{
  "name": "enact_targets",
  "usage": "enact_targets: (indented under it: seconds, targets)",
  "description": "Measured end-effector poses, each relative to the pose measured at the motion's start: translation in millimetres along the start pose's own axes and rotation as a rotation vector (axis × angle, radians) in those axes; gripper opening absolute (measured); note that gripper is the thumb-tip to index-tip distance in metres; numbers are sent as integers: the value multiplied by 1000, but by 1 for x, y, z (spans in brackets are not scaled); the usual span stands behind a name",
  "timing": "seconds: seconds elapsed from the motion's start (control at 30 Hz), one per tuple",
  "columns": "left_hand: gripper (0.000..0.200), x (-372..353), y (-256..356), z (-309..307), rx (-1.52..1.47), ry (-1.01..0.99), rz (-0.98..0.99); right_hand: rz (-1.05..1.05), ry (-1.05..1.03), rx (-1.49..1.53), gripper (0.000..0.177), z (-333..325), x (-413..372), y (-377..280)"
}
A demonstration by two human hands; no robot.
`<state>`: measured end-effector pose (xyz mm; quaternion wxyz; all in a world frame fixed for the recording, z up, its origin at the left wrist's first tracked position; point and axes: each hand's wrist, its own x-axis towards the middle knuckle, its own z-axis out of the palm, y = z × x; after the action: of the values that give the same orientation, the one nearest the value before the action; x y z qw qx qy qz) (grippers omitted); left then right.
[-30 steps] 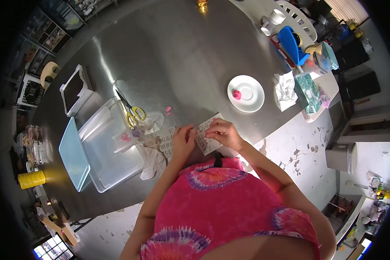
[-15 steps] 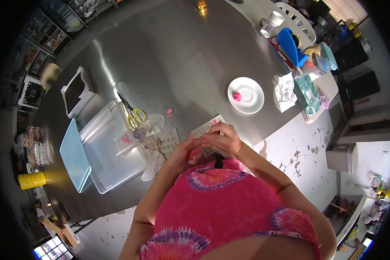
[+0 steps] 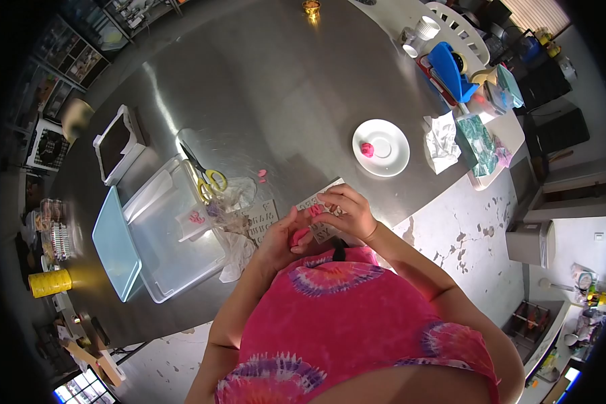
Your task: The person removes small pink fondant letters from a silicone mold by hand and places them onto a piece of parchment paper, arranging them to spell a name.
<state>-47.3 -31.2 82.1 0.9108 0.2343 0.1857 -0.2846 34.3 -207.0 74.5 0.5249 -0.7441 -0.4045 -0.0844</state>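
My left hand [image 3: 279,241] is curled round a lump of pink dough [image 3: 300,236], close to my body at the table's near edge. Beside it lies a pale letter mould [image 3: 325,233] with rows of alphabet shapes, and pink material [image 3: 314,211] shows in some of its letters. My right hand [image 3: 350,214] bends over this mould, thumb and fingertips drawn together at the pink letters; whether they pinch a bit of dough is hidden. A second letter mould [image 3: 261,217] lies left of my hands, partly under crumpled plastic wrap.
A white saucer [image 3: 398,156] bears a pink dough ball [image 3: 367,150]. Yellow-handled scissors [image 3: 212,183] lie by a clear plastic bin [image 3: 175,262] and its blue lid [image 3: 116,242]. Small pink pieces [image 3: 262,176] rest on the steel table; a crumpled tissue [image 3: 442,143] is at right.
My right fingers have shifted a little and spread from my left hand, uncovering pink letters in the mould. The lump in my left hand shows slightly more. Other things stay put.
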Motion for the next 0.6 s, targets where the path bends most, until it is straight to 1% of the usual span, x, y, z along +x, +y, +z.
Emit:
enact_targets:
  seconds: [0.03, 0.07, 0.1, 0.17, 0.2, 0.3, 0.37, 0.4, 0.43, 0.5, 0.53, 0.57, 0.6]
  targets:
    - [52, 3, -2, -10, -18, -114, 6, 1, -1, 0, 42, 0, -1, 0]
    - [52, 5, -4, -18, -36, -229, 12, 56, -18, 31, 43, 0, -1, 0]
    - [52, 4, -3, -15, -38, -229, 13, 111, -36, 62, 44, 0, -2, 0]
    - [51, 0, -2, -7, -68, -72, 16, 123, -23, 80, 43, 4, -4, 2]
    - [51, 1, -2, -7, -70, -71, 20, 135, -8, 99, 43, 6, -4, 3]
    - [48, -6, 3, -10, -101, 19, 65, 113, 17, 84, 44, 12, -2, -1]
    - [46, -15, 12, -13, -169, 1, 112, 100, -9, 110, 43, 18, -5, 3]
    - [41, -21, 18, -15, -119, 55, 185, 115, -17, 93, 43, 20, -7, 6]
    - [41, -31, 26, -24, -124, 82, 224, 123, -12, 98, 41, 22, -8, 7]
    - [39, -48, 38, -45, -3, 323, 390, 121, -18, 117, 39, 26, -10, 6]
    - [36, -59, 46, -57, 39, 427, 476, 153, -18, 96, 37, 26, -12, 5]
    - [34, -72, 56, -70, 96, 512, 546, 186, -16, 72, 35, 27, -14, 5]
    - [34, -86, 65, -84, 141, 611, 594, 176, -25, 84, 35, 29, -16, 6]
